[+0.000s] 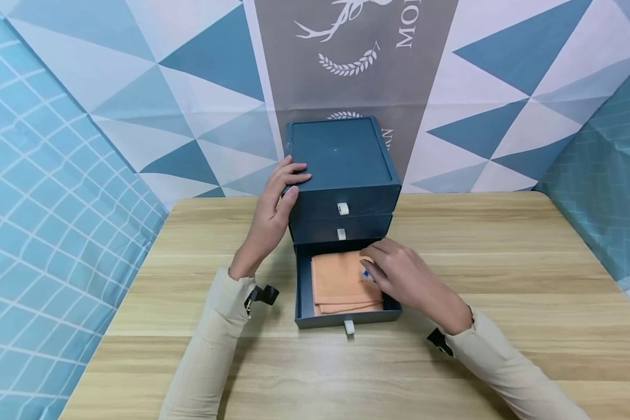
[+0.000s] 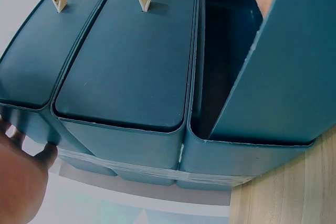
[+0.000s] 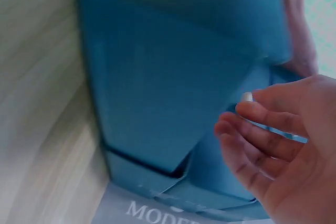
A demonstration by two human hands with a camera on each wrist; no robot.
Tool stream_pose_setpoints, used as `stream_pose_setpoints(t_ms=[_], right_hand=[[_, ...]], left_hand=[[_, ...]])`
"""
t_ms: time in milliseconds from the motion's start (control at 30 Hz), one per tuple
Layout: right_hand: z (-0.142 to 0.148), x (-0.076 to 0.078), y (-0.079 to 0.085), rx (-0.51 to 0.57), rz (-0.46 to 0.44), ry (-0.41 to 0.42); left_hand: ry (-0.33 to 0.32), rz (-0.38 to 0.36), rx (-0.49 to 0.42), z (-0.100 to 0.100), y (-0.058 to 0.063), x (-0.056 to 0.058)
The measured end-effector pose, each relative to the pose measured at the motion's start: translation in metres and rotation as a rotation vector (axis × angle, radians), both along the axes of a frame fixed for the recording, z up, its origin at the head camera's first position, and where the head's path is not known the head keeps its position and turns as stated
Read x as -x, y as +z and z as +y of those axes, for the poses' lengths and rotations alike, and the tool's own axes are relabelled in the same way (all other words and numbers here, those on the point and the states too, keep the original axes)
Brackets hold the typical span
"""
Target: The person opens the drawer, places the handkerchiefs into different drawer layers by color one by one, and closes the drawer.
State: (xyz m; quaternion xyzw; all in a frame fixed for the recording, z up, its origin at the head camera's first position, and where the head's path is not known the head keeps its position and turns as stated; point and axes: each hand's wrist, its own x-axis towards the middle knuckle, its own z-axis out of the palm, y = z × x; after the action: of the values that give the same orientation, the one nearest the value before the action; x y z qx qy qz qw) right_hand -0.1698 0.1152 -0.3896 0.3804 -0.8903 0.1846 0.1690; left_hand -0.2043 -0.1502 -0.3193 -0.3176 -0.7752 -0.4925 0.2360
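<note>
A dark blue cabinet (image 1: 341,153) of three stacked drawers stands at the table's far side. Its bottom drawer (image 1: 320,321) is pulled out, with a folded orange cloth (image 1: 338,283) lying inside. My left hand (image 1: 273,210) rests against the cabinet's upper left edge, fingers spread over the top corner; the left wrist view shows this hand (image 2: 21,177) touching the cabinet's side. Over the cloth's right edge hovers my right hand (image 1: 401,271), beside a small blue mark on the cloth. In the right wrist view its fingers (image 3: 257,153) are loosely bent with nothing visible between them.
White pull tabs (image 1: 343,209) stick out from the drawer fronts. The cabinet stands on a wood-grain table (image 1: 189,291), close to a patterned backdrop (image 1: 231,64). A blue grid-patterned sheet (image 1: 58,233) hangs along the left side. Dark wrist straps (image 1: 441,341) show at both sleeves.
</note>
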Motion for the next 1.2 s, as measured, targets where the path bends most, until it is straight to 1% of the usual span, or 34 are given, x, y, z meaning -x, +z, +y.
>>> stream_pose_setpoints(t_ms=[100, 200, 267, 333, 367, 433, 567, 667, 733, 800, 900, 967, 1033, 1067, 1133, 1200], right_hand=[[-0.002, -0.010, 0.007, 0.062, -0.011, 0.044], [-0.005, -0.021, 0.010, 0.130, -0.037, 0.113], [-0.004, -0.029, 0.010, 0.162, -0.084, 0.156], [-0.002, -0.037, 0.009, 0.181, -0.167, 0.189], [0.000, -0.041, 0.008, 0.186, -0.227, 0.206], [0.004, -0.049, 0.006, 0.174, -0.379, 0.230], [0.011, -0.062, -0.004, 0.099, -0.745, 0.307], [0.015, -0.068, -0.014, 0.073, -0.979, 0.370], [0.018, -0.069, -0.021, 0.097, -1.109, 0.403], [0.020, -0.068, -0.028, 0.154, -1.251, 0.440], [0.023, -0.067, -0.037, 0.247, -1.491, 0.499], [0.023, -0.067, -0.043, 0.287, -1.633, 0.530], [0.021, -0.067, -0.050, 0.307, -1.731, 0.536], [0.019, -0.067, -0.053, 0.315, -1.760, 0.532], [0.016, -0.066, -0.059, 0.347, -1.819, 0.502], [0.013, -0.066, -0.063, 0.406, -1.873, 0.466]], left_hand=[[-0.002, 0.001, -0.002, 0.000, 0.000, -0.001], [-0.006, 0.003, -0.004, 0.000, -0.001, -0.001], [-0.008, 0.005, -0.006, 0.000, -0.001, 0.000], [-0.008, 0.005, -0.007, 0.000, -0.001, 0.000], [-0.007, 0.004, -0.006, 0.000, -0.001, 0.000], [-0.005, 0.002, -0.005, -0.001, -0.002, 0.000], [0.002, 0.001, -0.004, -0.001, -0.002, 0.000], [0.000, 0.005, -0.002, -0.001, -0.001, -0.001], [-0.002, 0.010, -0.002, 0.000, -0.001, -0.001], [-0.006, 0.014, -0.004, 0.000, -0.001, -0.001], [-0.006, 0.019, -0.004, 0.000, -0.001, -0.001], [-0.008, 0.018, -0.001, 0.000, -0.001, -0.001], [-0.009, 0.015, 0.000, 0.000, -0.001, -0.001], [-0.008, 0.012, 0.000, 0.000, -0.001, -0.001], [-0.007, 0.008, 0.000, 0.000, -0.001, 0.000], [-0.006, 0.007, 0.001, 0.000, -0.001, 0.000]])
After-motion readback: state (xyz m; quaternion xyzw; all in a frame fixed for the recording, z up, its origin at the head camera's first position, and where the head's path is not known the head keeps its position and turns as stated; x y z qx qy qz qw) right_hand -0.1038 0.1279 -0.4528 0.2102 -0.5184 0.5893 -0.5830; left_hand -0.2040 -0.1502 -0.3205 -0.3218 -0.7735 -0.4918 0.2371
